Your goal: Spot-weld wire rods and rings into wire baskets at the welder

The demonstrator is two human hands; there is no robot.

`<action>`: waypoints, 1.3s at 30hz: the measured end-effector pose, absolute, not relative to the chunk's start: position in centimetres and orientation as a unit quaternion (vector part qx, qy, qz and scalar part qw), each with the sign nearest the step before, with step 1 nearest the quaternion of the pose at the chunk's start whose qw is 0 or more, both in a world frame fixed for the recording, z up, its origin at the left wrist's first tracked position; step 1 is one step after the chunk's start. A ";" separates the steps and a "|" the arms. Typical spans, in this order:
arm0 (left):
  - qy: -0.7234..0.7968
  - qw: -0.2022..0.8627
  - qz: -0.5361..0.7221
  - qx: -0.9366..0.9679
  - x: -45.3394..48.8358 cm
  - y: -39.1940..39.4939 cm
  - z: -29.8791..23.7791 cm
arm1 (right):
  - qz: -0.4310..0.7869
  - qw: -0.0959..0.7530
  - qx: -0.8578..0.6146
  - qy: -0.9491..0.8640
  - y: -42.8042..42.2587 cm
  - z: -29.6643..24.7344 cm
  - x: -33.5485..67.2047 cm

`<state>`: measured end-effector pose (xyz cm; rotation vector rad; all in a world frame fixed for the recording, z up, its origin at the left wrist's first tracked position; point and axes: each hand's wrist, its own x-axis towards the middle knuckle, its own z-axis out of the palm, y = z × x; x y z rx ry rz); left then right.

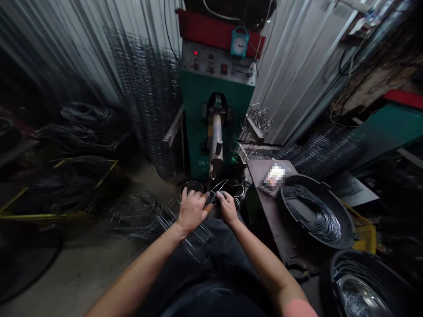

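Observation:
My left hand (191, 212) is closed around an orange-handled tool (208, 207), which looks like pliers; its dark jaws are partly hidden by the fingers. Beside it, my right hand (227, 207) pinches a thin bent metal wire (219, 186) near the tool's tip. The wire curves up and forward between both hands. Below the left forearm, a wire frame (194, 241) of thin rods lies over my lap. Just ahead of the hands, the round metal arm (216, 136) of a green machine (196, 114) points down toward them.
Stacked wire rings (145, 101) lean on the metal wall at left. On the floor is a heap of wire rings (132, 213), near a yellow-edged crate (99, 182). A side table (264, 207) at right bears a black basin (346, 220) of wire hoops; another basin (325, 281) stands nearer.

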<state>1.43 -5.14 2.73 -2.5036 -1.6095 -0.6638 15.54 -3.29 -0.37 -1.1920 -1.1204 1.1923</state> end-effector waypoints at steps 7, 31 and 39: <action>-0.529 0.015 -0.216 -0.820 1.6 -3.5 3.4 | 0.493 0.538 -0.503 -0.463 -1.9 0.0 15.4; -0.571 -0.019 -0.101 -0.815 2.5 1.2 5.7 | 0.553 0.537 -0.495 -0.400 3.3 -1.1 16.1; -0.597 -0.012 -0.098 -0.796 3.0 0.3 5.8 | 0.631 0.400 -0.439 -0.499 -5.8 -2.4 18.5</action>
